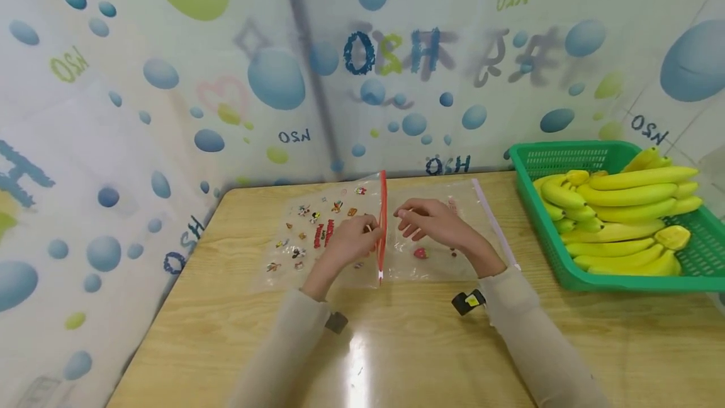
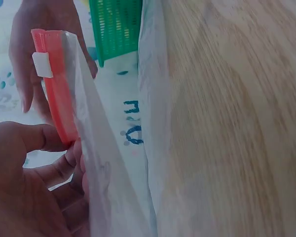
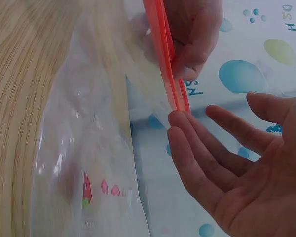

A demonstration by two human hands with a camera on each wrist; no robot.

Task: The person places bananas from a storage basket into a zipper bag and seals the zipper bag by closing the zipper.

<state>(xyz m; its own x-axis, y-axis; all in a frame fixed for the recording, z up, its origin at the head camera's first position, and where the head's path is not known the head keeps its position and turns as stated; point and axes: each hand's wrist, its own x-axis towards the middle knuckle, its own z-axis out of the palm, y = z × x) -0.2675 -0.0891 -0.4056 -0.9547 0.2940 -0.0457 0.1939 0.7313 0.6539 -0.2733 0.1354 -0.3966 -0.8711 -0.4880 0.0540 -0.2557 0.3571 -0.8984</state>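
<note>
A clear zip bag (image 1: pixel 300 232) with small cartoon prints lies on the left of the table, its red zip edge (image 1: pixel 382 206) raised. My left hand (image 1: pixel 351 243) pinches that edge between thumb and fingers, as the left wrist view shows. A white slider (image 2: pixel 42 64) sits near one end of the red strip. My right hand (image 1: pixel 433 222) hovers just to the right, fingers loosely bent and holding nothing. In the right wrist view its fingertips (image 3: pixel 176 118) come right up to the red edge. Beneath it lies a second clear bag (image 1: pixel 410 263) with a lilac zip edge (image 1: pixel 494 222).
At the right stands a green plastic basket (image 1: pixel 640 282) holding several bunches of yellow bananas (image 1: pixel 629 195). A patterned curtain (image 1: pixel 374 118) with blue and green bubbles hangs behind the wooden table (image 1: pixel 408 351). Each wrist wears a small dark camera mount (image 1: pixel 468 301).
</note>
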